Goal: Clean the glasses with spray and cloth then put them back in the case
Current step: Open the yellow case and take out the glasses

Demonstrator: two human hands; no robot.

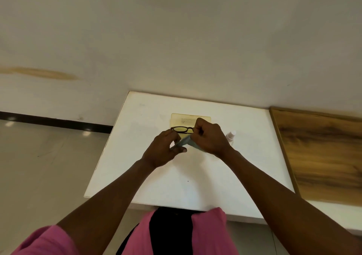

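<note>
I see a white square table point(162, 186) under both hands. A pale yellow flat rectangular case point(184, 118) lies just beyond them. The left hand point(163, 150) pinches a grey-blue cloth point(185, 141); the right hand point(210, 137) is clenched on the same cloth and one end of the dark-framed glasses point(182, 129), held between the hands. A small white spray bottle point(231, 135) stands just beside the right hand.

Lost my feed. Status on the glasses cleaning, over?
Both hands up over the table. Right hand grips glasses; cloth held between it and left hand. Case behind, spray bottle right. Nothing obstructing.
</note>
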